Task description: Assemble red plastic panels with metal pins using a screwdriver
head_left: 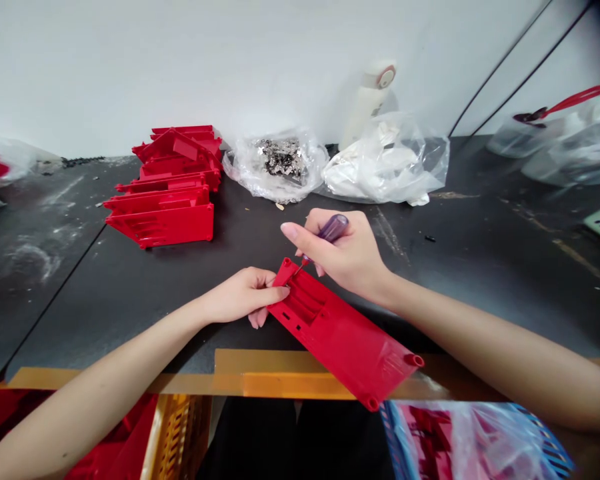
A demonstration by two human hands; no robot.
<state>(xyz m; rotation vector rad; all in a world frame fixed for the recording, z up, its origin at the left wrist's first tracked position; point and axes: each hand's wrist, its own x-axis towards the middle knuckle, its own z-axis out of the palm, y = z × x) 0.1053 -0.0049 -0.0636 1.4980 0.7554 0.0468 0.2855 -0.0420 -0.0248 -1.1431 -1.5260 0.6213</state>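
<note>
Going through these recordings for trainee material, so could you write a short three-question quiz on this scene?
1. Which hand holds the purple-handled screwdriver?
2. True or false: the stack of red plastic panels lies to the left of the clear bag of metal parts, as seen from the head camera.
3. Fill in the blank: the screwdriver's tip is at a ____ of the red plastic panel.

Key: 1. The right hand. 2. True. 3. Corner.
</note>
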